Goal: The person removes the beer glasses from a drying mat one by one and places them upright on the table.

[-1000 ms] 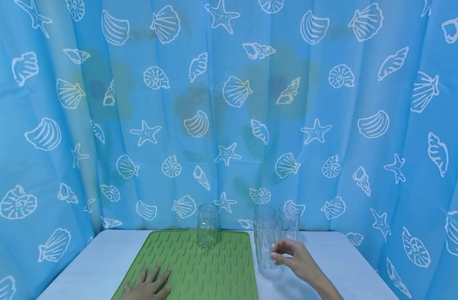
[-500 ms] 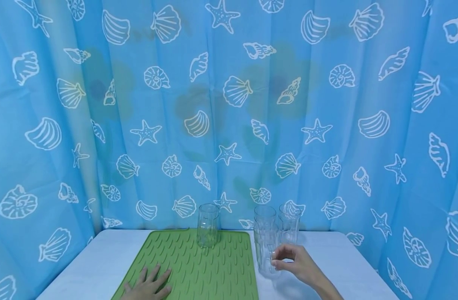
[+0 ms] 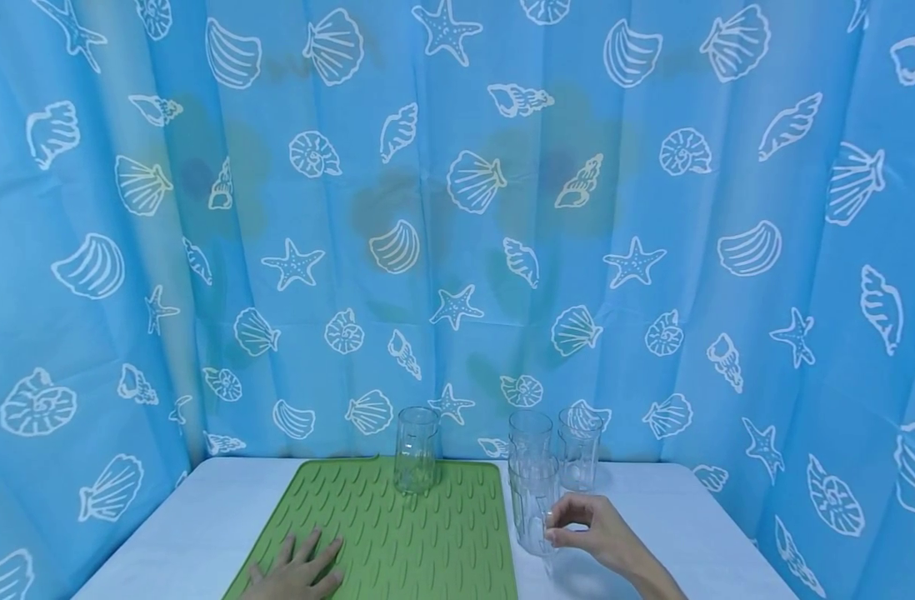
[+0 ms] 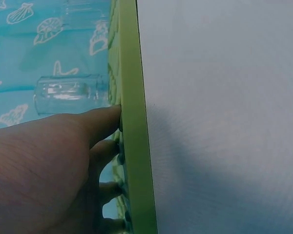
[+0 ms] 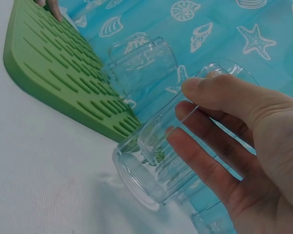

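Observation:
My right hand [image 3: 596,533] pinches the side of a clear glass mug [image 3: 531,504], at what looks like its handle, right of the green mat. In the right wrist view the thumb and fingers [image 5: 200,165] overlap this upright mug [image 5: 141,170]; whether its base touches the table cannot be told. My left hand [image 3: 296,571] lies spread with its fingertips on the green ridged mat [image 3: 397,542]. In the left wrist view its fingers [image 4: 105,119] press the mat's top. Another clear glass [image 3: 416,458] stands upright at the mat's back.
Behind the held mug stands a clear glass [image 3: 531,425], partly hidden by it. One more glass [image 3: 581,450] stands to its right. A white table [image 3: 675,517] carries everything, and a blue shell-patterned curtain [image 3: 457,250] hangs close behind its back edge.
My right hand and the mug have moved slightly toward me, away from the glasses behind. The left hand has stayed in place on the mat.

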Demonstrator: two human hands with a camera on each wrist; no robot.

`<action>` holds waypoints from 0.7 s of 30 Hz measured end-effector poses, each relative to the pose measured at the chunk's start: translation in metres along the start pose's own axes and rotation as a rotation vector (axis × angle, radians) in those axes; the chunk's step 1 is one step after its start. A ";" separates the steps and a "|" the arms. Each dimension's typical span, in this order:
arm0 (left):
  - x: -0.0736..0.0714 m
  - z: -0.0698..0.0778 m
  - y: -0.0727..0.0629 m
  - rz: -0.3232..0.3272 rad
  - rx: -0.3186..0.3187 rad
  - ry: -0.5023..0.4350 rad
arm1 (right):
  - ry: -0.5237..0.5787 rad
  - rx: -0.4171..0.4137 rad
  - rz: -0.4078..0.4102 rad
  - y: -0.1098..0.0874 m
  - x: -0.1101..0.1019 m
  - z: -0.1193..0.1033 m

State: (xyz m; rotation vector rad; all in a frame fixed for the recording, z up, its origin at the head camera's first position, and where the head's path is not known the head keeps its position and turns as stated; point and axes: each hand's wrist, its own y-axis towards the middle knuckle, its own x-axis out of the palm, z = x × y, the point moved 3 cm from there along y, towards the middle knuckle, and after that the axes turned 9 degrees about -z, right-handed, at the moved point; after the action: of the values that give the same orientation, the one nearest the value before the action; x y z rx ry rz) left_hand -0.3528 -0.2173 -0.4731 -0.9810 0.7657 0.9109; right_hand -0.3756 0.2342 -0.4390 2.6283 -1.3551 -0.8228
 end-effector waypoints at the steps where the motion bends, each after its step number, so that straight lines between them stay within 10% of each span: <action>1: 0.000 0.000 0.000 -0.004 0.006 0.013 | -0.001 -0.013 -0.007 0.000 0.000 0.000; 21: -0.001 0.001 -0.010 -0.033 0.083 0.147 | -0.002 0.028 -0.025 -0.003 -0.003 0.005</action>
State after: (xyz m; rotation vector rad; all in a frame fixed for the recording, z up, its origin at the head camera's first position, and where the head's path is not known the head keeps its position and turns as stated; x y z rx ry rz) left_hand -0.3443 -0.2188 -0.4686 -0.9919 0.9026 0.7786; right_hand -0.3772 0.2388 -0.4428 2.6719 -1.3469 -0.8159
